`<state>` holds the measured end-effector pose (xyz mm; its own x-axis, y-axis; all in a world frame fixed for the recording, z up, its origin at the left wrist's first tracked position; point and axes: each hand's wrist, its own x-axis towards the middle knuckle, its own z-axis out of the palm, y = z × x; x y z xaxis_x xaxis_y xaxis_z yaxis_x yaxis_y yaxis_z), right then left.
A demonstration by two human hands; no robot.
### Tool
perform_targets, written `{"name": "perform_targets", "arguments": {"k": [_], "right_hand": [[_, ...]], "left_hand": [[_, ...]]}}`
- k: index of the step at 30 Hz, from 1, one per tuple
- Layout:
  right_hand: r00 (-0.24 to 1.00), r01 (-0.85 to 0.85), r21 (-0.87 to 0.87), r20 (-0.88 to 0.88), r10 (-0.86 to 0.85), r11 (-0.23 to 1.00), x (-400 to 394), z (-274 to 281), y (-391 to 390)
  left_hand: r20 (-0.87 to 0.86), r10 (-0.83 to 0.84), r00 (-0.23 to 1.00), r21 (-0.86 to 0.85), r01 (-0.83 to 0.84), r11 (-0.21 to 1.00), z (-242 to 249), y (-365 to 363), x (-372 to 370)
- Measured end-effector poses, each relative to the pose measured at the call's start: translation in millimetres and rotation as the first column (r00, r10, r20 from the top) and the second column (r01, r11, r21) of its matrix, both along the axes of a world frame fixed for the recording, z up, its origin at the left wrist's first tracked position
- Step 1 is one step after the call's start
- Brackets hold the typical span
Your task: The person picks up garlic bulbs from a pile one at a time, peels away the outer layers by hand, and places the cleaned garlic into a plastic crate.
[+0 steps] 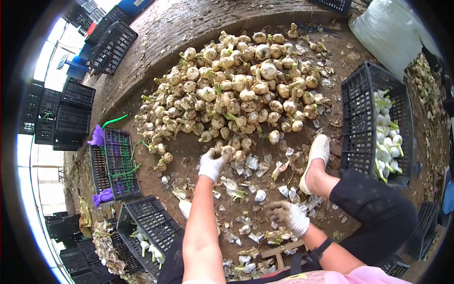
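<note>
A large heap of soil-stained garlic bulbs (246,90) with trimmed stems lies on the ground in front of me. At its near edge my left hand (212,164), in a white glove with dirty fingertips, has its fingers closed round a garlic bulb (228,151). Lower and to the right, my right hand (289,217) hovers above scattered skins. Its glove is browned at the fingers, which are apart and slightly curled, with nothing visible in them. Peeled white skins (232,187) litter the ground between the hands and the heap.
A black crate (357,123) of cleaned white garlic (388,137) stands at the right, beside my shoed foot (319,150). Another crate (149,217) with white bulbs sits at lower left. Stacked crates (73,113) and a white sack (385,33) are farther out.
</note>
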<state>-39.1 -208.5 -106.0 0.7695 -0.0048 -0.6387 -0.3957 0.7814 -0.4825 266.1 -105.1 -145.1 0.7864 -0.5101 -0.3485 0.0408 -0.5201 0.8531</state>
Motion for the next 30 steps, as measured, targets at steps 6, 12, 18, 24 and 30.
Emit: {"name": "perform_targets", "arguments": {"k": [6,12,18,24,30], "right_hand": [[0.99,0.123,0.157,0.055,-0.133,0.98,3.2,-0.5,3.8],[0.995,-0.089,0.031,0.055,0.087,0.996,2.4,58.5,16.0],[0.958,-0.184,-0.166,0.189,0.214,0.969,-5.5,96.8,25.3],[0.968,-0.026,-0.228,0.239,0.082,0.973,-11.8,96.5,38.1],[0.989,-0.033,-0.054,0.142,0.041,0.998,-12.6,82.1,35.8]], "left_hand": [[-0.559,-0.106,0.822,-0.448,-0.192,0.873,84.9,64.5,-140.2],[-0.539,-0.094,0.837,-0.399,-0.156,0.903,140.8,92.1,-223.0],[-0.188,0.228,0.955,-0.335,-0.281,0.899,152.7,86.7,-280.4],[0.663,-0.001,0.749,-0.001,0.003,1.0,160.2,81.4,-289.4],[0.746,-0.093,0.659,0.102,0.025,0.994,159.4,82.2,-281.1]]}}
